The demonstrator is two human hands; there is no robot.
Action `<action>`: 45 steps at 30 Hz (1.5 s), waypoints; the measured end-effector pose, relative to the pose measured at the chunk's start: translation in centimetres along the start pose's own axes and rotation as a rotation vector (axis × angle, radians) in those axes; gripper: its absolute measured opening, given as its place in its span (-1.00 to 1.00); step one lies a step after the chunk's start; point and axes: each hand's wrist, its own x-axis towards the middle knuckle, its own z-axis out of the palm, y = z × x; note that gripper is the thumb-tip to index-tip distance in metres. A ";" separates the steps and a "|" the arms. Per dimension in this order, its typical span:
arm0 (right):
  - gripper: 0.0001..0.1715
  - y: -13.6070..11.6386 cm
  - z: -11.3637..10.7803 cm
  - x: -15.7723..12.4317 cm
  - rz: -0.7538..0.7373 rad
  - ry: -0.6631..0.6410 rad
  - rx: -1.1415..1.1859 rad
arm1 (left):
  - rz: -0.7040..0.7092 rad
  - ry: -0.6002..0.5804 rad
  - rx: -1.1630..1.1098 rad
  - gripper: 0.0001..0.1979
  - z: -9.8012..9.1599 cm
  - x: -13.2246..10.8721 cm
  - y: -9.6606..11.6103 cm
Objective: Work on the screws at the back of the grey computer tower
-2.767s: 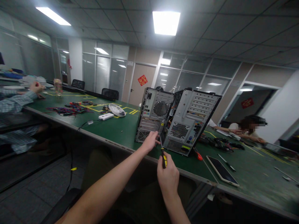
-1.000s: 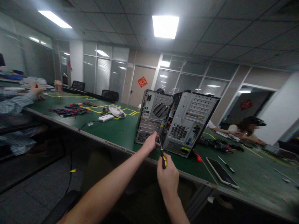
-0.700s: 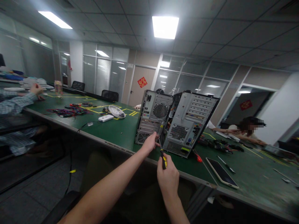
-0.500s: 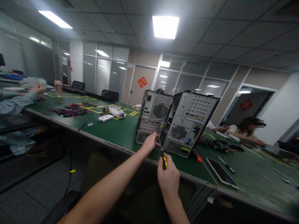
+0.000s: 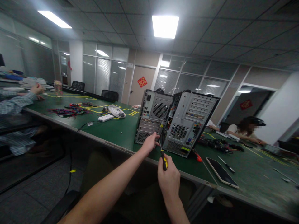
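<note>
Two grey computer cases stand upright on the green table (image 5: 116,130), rear panels toward me. My left hand (image 5: 150,143) pinches at the lower right rear corner of the left case (image 5: 153,116); whatever the fingertips hold is too small to see. My right hand (image 5: 168,179) is closed round the yellow-and-black handle of a screwdriver (image 5: 163,155), whose shaft points up to that corner, right by my left fingertips. The right case (image 5: 190,121) stands close beside, its side open toward the gap.
A phone (image 5: 221,172) lies flat right of the cases, beside a red-handled tool (image 5: 197,156) and loose cables (image 5: 219,144). A white fan (image 5: 116,110) and coloured wires (image 5: 67,110) lie to the left. One person sits at far left (image 5: 14,102), another at far right (image 5: 245,130).
Barely anything has moved: both hands stay at the left case's lower corner with the screwdriver. The person at far right has shifted their arms slightly.
</note>
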 end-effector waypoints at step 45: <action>-0.58 0.0 -0.1 -0.2 0.003 -0.007 0.055 | -0.100 0.032 -0.194 -0.49 -0.1 -0.7 0.4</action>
